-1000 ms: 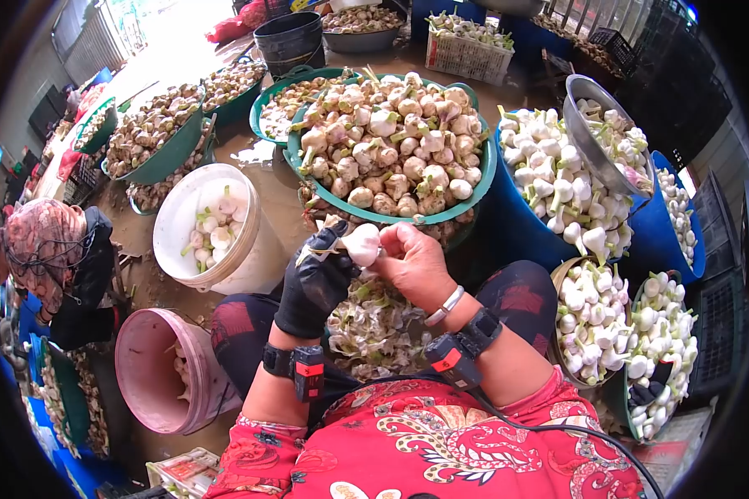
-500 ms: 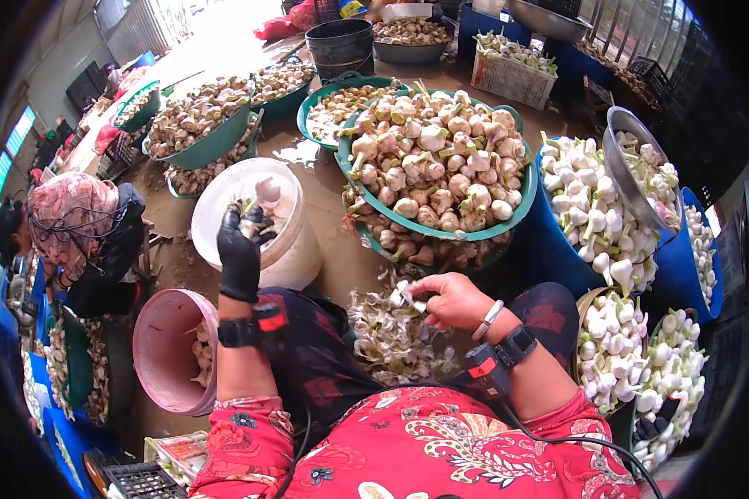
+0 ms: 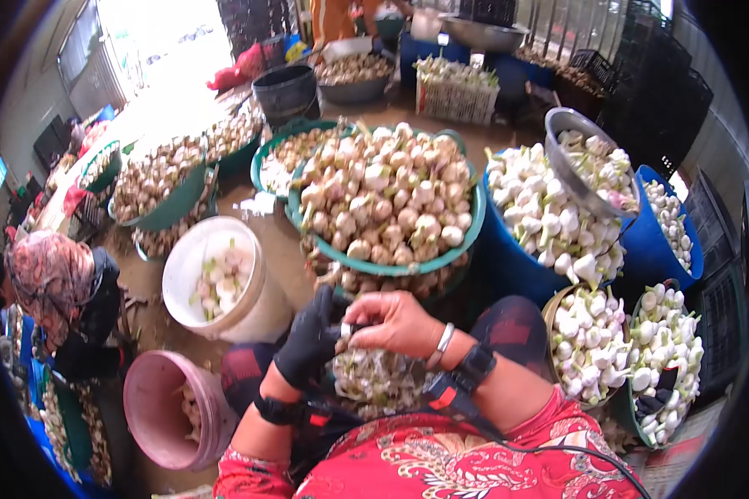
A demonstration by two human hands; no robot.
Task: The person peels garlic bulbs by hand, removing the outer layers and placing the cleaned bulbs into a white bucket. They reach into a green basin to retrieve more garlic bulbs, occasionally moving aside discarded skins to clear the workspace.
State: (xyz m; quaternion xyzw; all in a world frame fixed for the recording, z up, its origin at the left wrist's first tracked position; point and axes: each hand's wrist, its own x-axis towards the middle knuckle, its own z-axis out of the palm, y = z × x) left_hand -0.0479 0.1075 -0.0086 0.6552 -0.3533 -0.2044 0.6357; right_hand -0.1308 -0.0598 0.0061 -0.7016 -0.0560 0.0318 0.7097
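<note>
My left hand (image 3: 306, 339), in a black glove, and my bare right hand (image 3: 391, 323) meet over my lap. The right fingers pinch a small pale piece (image 3: 347, 330) at the glove's fingertips; what it is stays too small to tell. Under both hands lies a heap of garlic skins and stalks (image 3: 374, 378). Just beyond them stands a teal basin (image 3: 391, 268) piled with unpeeled garlic bulbs. A white bucket (image 3: 181, 249) with a few peeled bulbs sits to the left of the glove.
A pink bucket (image 3: 141, 399) stands at my lower left. Blue tubs (image 3: 508, 262) and baskets of white peeled garlic crowd the right, with a metal bowl (image 3: 558, 133) on top. More basins of garlic fill the back. A person in a patterned headscarf (image 3: 46, 274) sits at the left.
My left hand has come back from the white bucket, where it held a bulb, to my lap. My right hand rose slightly to meet it. The camera tilted.
</note>
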